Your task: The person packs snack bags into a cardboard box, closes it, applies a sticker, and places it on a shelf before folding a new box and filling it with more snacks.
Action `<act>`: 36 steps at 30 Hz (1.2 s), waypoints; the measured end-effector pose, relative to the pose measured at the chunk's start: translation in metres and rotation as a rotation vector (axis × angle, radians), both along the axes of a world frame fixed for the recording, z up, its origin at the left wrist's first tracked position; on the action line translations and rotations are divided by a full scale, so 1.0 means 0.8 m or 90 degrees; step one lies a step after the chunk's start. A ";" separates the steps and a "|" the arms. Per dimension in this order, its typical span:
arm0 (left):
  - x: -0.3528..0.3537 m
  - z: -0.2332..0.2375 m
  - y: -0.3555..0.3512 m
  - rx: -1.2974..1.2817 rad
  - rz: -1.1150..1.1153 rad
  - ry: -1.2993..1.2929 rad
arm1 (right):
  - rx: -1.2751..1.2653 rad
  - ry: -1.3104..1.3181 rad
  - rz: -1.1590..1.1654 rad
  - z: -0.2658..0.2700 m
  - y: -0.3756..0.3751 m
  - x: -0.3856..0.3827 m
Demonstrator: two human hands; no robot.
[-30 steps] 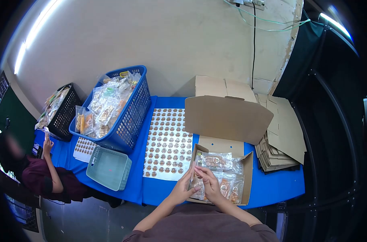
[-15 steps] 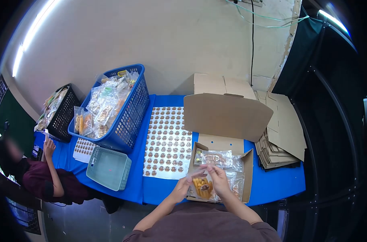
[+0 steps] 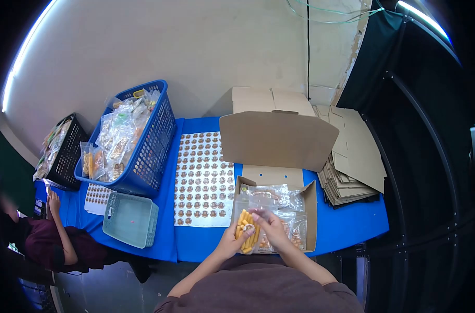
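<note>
A clear packet of yellow stick snacks (image 3: 246,217) with a round sticker on its front is held over the left side of an open cardboard box (image 3: 311,219). My left hand (image 3: 229,243) grips the packet's left side, thumb across the front near the sticker. At its upper right edge, my right hand (image 3: 273,229) has its fingers closed on the plastic. Inside the box lie several clear snack packets (image 3: 269,195), partly hidden by my hands and the held packet.
A sheet of round stickers (image 3: 203,182) lies left of the box, beside an empty pale green basket (image 3: 151,221). Behind are a blue basket (image 3: 154,156) and a black basket (image 3: 65,167), both full of packets. Flattened cartons (image 3: 352,151) are stacked right. Another person (image 3: 50,240) stands left.
The packet has turned more upright and moved slightly left, its sticks showing more fully. My left hand now wraps its side. The whole view has shifted a little.
</note>
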State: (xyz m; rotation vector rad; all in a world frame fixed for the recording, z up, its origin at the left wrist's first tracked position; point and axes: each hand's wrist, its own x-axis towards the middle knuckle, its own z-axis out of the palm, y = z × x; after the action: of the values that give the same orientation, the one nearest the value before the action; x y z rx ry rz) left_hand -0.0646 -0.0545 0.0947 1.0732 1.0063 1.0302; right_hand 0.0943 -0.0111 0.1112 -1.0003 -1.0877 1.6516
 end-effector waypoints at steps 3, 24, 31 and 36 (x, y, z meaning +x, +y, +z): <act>-0.002 -0.009 -0.004 -0.021 -0.106 0.066 | -0.003 0.043 -0.065 0.000 0.021 0.022; -0.058 -0.003 0.019 0.117 0.208 0.012 | 0.191 -0.119 0.016 -0.012 0.010 0.009; -0.011 0.010 0.008 0.316 0.142 0.122 | 0.448 -0.274 0.081 0.021 -0.003 -0.021; -0.015 0.025 0.005 0.148 0.138 0.127 | 0.410 -0.309 0.003 -0.002 0.014 -0.019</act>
State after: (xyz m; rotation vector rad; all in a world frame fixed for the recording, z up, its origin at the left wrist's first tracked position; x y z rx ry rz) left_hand -0.0768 -0.0506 0.1148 1.2972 1.2044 1.2571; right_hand 0.0788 -0.0002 0.1092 -0.9678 -1.7935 0.9512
